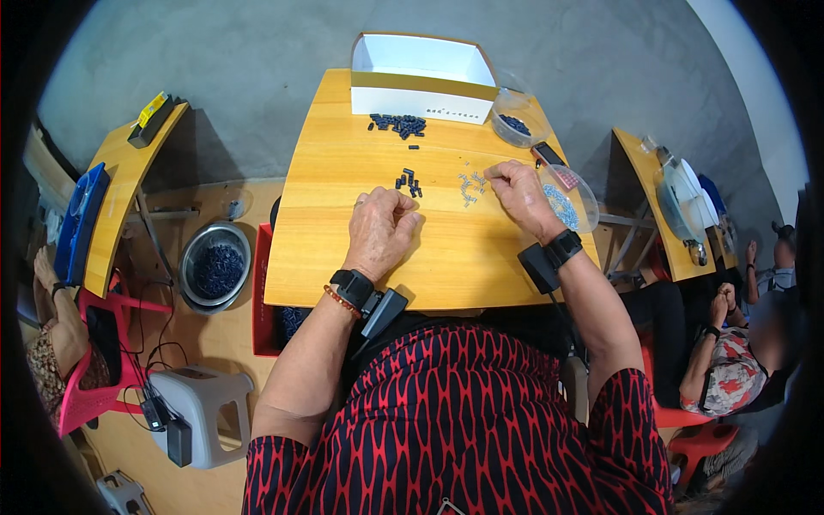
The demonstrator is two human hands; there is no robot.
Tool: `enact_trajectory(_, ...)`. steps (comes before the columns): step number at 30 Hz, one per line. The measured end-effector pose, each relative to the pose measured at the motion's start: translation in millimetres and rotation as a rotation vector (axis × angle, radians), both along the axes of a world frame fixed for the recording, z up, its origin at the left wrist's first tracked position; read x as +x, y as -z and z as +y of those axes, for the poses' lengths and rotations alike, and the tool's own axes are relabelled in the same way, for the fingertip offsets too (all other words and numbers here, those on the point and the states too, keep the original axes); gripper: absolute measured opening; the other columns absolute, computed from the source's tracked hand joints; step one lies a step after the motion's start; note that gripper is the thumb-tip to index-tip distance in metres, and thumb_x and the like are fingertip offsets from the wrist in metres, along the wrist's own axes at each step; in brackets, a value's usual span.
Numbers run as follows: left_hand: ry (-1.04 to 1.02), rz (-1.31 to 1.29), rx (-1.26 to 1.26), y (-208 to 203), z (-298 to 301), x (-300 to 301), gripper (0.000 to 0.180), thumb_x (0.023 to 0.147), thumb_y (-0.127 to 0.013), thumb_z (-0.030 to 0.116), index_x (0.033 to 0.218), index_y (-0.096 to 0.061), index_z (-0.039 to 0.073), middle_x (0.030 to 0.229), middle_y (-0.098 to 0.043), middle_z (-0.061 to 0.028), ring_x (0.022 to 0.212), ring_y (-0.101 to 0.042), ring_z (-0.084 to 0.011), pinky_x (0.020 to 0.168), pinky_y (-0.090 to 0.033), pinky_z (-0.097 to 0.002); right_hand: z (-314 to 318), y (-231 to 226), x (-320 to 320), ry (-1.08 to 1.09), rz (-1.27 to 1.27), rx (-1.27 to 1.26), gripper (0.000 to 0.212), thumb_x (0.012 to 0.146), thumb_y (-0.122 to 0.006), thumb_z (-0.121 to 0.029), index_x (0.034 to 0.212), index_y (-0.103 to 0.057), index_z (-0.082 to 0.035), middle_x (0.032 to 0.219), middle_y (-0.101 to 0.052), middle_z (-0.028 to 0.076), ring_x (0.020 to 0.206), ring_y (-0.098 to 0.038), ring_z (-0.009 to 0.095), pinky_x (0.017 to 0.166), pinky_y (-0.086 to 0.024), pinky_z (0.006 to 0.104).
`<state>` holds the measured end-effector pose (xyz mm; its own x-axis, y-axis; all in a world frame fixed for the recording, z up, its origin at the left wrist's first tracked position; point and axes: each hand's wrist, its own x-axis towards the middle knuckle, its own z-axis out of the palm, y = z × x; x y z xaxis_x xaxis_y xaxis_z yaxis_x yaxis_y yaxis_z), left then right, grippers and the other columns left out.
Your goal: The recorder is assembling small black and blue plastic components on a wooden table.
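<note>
My left hand [382, 230] rests on the wooden table [335, 163] with its fingers drawn together. Whatever its fingertips may hold is hidden. Just beyond them lies a small group of short dark cylindrical pieces [410, 183]. My right hand [522, 199] has thumb and forefinger pinched at the edge of a scatter of tiny silvery pieces [471, 187]; anything between them is too small to name. To its right, a clear plastic bowl [588, 199] holds more tiny silvery-blue pieces. A bigger heap of dark cylinders [401, 126] sits farther back, with one single dark piece [414, 147] in front of it.
An open white box [412, 101] with a gold band stands at the table's far edge. Beside it are a clear tub [534, 129] of dark pieces and a phone [549, 154]. A metal basin [243, 257] and grey stool [202, 403] are on the left; other people sit on both sides.
</note>
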<state>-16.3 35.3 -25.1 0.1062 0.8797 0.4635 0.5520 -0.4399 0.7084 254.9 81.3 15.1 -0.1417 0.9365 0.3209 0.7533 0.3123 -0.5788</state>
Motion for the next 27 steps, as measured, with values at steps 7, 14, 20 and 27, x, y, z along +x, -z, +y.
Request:
enact_trajectory(7,-0.001,-0.015,-0.018,-0.1,-1.3,-0.4,0.016,0.081,-0.075,0.011,0.093,-0.069,0.002,0.087,-0.066,-0.0128,0.083,-0.058,-0.0313,0.078,-0.049,-0.0417,-2.3,1.4,-1.8,0.015,-0.198,-0.047,0.019,0.090,-0.063,-0.004,0.103,-0.073,0.004,0.099,-0.069,0.021,0.095,-0.066,0.033,0.086,-0.052,0.0375)
enact_trajectory(14,0.001,-0.010,0.006,1.5,-0.5,-0.3,0.015,0.081,-0.075,0.011,0.092,-0.069,0.002,0.086,-0.066,-0.0129,0.082,-0.058,-0.0315,0.078,-0.048,-0.0415,-1.9,1.0,-5.7,0.025,-0.168,-0.022,0.018,0.090,-0.064,-0.003,0.103,-0.073,0.005,0.098,-0.068,0.021,0.093,-0.066,0.033,0.085,-0.052,0.0389)
enact_trajectory(20,0.000,-0.015,0.009,0.6,0.1,0.0,0.015,0.081,-0.076,0.011,0.091,-0.069,0.002,0.086,-0.066,-0.0128,0.081,-0.058,-0.0317,0.077,-0.048,-0.0416,3.4,5.5,-1.0,-0.014,-0.191,-0.011,0.016,0.090,-0.065,-0.004,0.100,-0.073,0.005,0.096,-0.068,0.021,0.090,-0.066,0.034,0.083,-0.052,0.0381)
enact_trajectory(27,0.007,-0.025,0.001,1.3,0.0,-0.2,0.015,0.081,-0.076,0.011,0.091,-0.069,0.003,0.086,-0.066,-0.0123,0.082,-0.058,-0.0312,0.077,-0.048,-0.0413,2.4,0.2,-0.6,-0.022,-0.133,-0.067,0.016,0.088,-0.067,-0.004,0.099,-0.073,0.005,0.095,-0.068,0.020,0.089,-0.066,0.031,0.081,-0.052,0.0368)
